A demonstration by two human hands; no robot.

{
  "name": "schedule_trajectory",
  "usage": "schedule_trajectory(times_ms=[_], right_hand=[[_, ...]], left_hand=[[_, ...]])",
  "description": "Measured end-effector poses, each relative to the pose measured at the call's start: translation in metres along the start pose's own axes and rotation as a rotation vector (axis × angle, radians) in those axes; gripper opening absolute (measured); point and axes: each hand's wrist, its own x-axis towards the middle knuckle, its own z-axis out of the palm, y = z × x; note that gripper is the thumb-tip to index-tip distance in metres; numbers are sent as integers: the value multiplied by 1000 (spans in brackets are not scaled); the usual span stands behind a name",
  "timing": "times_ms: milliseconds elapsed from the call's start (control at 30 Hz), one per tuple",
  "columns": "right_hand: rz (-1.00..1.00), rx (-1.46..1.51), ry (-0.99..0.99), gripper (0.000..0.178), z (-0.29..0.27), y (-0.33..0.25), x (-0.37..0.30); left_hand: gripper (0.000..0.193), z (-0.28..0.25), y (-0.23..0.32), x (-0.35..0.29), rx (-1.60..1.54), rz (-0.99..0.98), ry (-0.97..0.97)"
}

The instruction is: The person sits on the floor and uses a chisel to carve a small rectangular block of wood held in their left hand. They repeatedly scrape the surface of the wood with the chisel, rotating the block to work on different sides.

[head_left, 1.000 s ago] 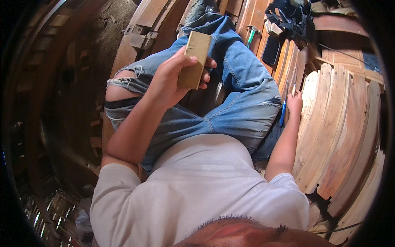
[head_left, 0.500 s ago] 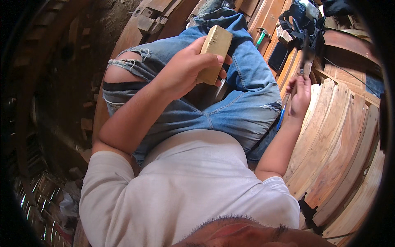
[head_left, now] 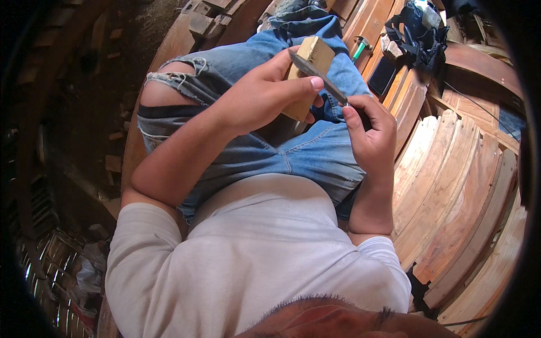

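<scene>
My left hand (head_left: 253, 98) is closed round a yellowish rectangular block (head_left: 316, 52) and holds it tilted above my lap. Its thumb lies along the near face, with the other fingers behind. My right hand (head_left: 372, 132) pinches the near end of a narrow grey metal blade (head_left: 322, 78), which tapers to a point at its far end. That blade slants across the upper face of the block, close to my left thumb. Whether it presses on the block, I cannot tell. Part of the block is hidden by my left hand and the blade.
Long wooden boards (head_left: 445, 180) lie on the right. A green-handled hammer (head_left: 359, 49), a black phone (head_left: 382, 76) and a dark bag (head_left: 414, 34) rest on wood ahead to the right. Wood offcuts (head_left: 200, 22) sit at the far left. My jeans-covered legs (head_left: 225, 62) are under my hands.
My right hand has come in from the right boards with the blade, which now lies over the block. My left hand has shifted slightly right, still holding the block.
</scene>
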Motion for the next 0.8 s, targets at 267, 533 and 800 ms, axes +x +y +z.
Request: schedule_trajectory(times_ms=[267,533,800], right_hand=[[17,-151,-14,38,-5,-11,4],[28,-163,-59,47,-5,-6,3],[-17,-240,-86,53,0,-5,2]], left_hand=[[74,5,-4,-4,26,56,35],[76,7,2,-7,8,23,-25],[73,10,-8,-8,215,124,30]])
